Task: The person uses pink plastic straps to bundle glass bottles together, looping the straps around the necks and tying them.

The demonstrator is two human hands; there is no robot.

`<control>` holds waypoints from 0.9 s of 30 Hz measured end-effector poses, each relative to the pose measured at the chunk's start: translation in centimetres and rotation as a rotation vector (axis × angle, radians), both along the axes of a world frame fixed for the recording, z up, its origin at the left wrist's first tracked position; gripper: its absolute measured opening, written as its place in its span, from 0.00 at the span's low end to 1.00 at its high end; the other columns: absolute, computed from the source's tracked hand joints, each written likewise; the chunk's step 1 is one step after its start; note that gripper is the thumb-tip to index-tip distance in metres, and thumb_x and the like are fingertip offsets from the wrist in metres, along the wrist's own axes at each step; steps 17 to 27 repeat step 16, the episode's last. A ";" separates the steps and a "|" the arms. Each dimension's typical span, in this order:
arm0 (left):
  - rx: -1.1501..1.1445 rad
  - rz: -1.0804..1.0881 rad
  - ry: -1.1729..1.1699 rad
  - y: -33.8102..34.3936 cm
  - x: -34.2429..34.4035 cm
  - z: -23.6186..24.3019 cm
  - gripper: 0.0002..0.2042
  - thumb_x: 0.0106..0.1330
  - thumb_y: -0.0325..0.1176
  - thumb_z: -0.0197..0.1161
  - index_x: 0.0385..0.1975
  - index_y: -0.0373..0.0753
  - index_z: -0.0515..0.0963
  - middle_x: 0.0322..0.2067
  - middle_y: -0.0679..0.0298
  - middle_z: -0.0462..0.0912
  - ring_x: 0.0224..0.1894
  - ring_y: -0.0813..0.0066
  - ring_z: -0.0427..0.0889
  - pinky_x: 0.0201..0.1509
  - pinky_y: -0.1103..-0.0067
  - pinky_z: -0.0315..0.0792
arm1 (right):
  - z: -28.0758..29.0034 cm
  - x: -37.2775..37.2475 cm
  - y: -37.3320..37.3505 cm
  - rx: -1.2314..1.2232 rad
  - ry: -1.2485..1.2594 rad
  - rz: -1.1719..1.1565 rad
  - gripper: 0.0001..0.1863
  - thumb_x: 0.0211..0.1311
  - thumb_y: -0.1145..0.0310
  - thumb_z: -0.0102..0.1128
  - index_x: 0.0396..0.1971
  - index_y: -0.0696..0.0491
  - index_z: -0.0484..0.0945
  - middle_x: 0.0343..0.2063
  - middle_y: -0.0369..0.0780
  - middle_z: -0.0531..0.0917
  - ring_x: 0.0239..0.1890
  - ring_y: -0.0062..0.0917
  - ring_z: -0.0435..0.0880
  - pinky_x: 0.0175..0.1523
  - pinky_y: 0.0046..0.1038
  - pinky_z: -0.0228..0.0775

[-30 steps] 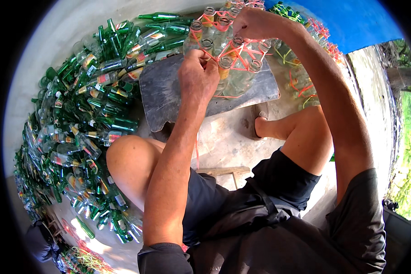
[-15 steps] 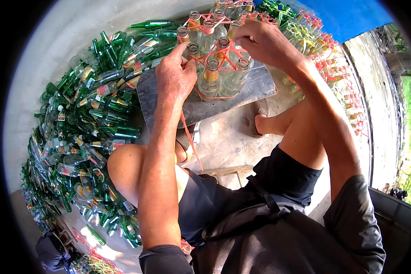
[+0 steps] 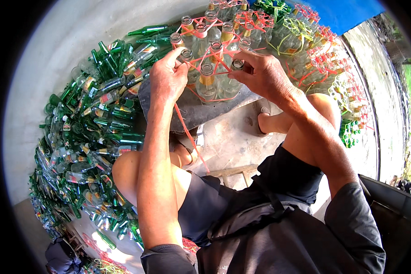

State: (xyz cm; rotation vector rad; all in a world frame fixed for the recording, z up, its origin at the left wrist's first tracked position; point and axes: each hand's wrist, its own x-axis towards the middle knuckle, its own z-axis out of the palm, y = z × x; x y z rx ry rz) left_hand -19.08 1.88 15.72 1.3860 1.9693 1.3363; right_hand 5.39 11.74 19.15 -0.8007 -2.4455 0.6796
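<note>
A bundle of clear glass bottles (image 3: 207,85) stands upright on a dark grey board (image 3: 192,113), with red plastic strap (image 3: 186,130) laced around and between the necks. At the bundle's left front corner, my left hand (image 3: 168,78) is closed in a pinch on the strap, beside a bottle neck. A loose tail of the strap hangs below that hand past the board's edge. My right hand (image 3: 268,77) is bent around the front right bottle neck (image 3: 237,65), thumb and fingers closed on the strap there. Its fingertips are partly hidden.
A large heap of green and clear bottles (image 3: 109,109) lies to the left against a pale wall (image 3: 77,41). More strapped bundles (image 3: 315,68) stand at the far right, near a blue sheet (image 3: 347,13). My knees flank the board.
My right hand has come down and nearer, from above the bundle's right side to the front right bottle neck. My left hand keeps its pinch at the left corner. The view has shifted slightly.
</note>
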 end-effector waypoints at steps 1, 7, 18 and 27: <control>-0.001 -0.007 -0.007 0.0 0.0 0.0 0.22 0.68 0.22 0.66 0.63 0.35 0.80 0.22 0.75 0.76 0.25 0.91 0.69 0.30 0.84 0.66 | 0.0 0.0 -0.1 -0.004 0.005 -0.009 0.23 0.58 0.64 0.79 0.53 0.54 0.83 0.23 0.42 0.84 0.24 0.27 0.82 0.34 0.32 0.76; 0.007 -0.044 -0.010 0.1 -0.4 -0.3 0.21 0.69 0.21 0.65 0.63 0.34 0.80 0.22 0.77 0.75 0.25 0.92 0.68 0.29 0.85 0.65 | -0.4 0.0 -0.3 0.006 -0.016 -0.024 0.23 0.58 0.64 0.78 0.52 0.52 0.82 0.24 0.42 0.85 0.26 0.32 0.85 0.35 0.35 0.77; -0.016 -0.057 0.051 0.2 -0.6 -0.1 0.23 0.68 0.22 0.67 0.64 0.35 0.80 0.23 0.73 0.77 0.25 0.90 0.70 0.30 0.84 0.67 | 0.0 -0.4 -0.3 0.152 -0.121 0.009 0.21 0.60 0.62 0.75 0.51 0.50 0.81 0.31 0.43 0.88 0.34 0.40 0.88 0.39 0.40 0.79; -0.016 -0.057 0.051 0.2 -0.6 -0.1 0.23 0.68 0.22 0.67 0.64 0.35 0.80 0.23 0.73 0.77 0.25 0.90 0.70 0.30 0.84 0.67 | 0.0 -0.4 -0.3 0.152 -0.121 0.009 0.21 0.60 0.62 0.75 0.51 0.50 0.81 0.31 0.43 0.88 0.34 0.40 0.88 0.39 0.40 0.79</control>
